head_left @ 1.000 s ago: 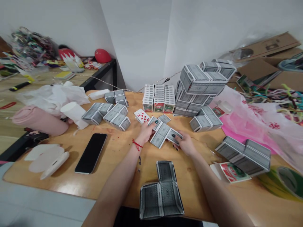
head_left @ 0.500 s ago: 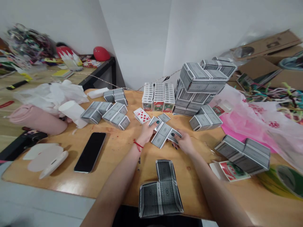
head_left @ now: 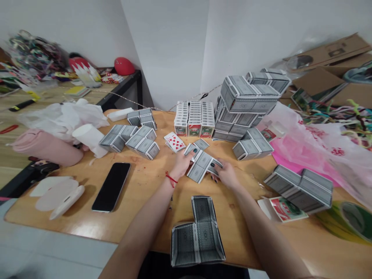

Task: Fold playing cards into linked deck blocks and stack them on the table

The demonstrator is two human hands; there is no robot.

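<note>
Both hands hold grey-backed playing cards (head_left: 200, 167) just above the wooden table. My left hand (head_left: 183, 162), with a red string at the wrist, pinches the upper left card, thumb on top. My right hand (head_left: 225, 173) grips the card at the right, which meets the middle cards; whether they are joined I cannot tell. Beyond them lie a face-up heart card (head_left: 174, 142) and a face-down card (head_left: 201, 144). Nearer to me, at the table's front edge, stands an open L-shaped form (head_left: 198, 232) made of cards.
Stacked card blocks (head_left: 247, 97) rise at the back right, beside rows of card boxes (head_left: 194, 118). More card blocks (head_left: 142, 142) stand at left. A phone (head_left: 111, 187), a pink roll (head_left: 48, 146), green tape (head_left: 348, 221) and a pink plastic bag (head_left: 314, 143) lie around.
Both hands and the cards between them have shifted very slightly to the right. The grip looks the same, and the other things keep their places.
</note>
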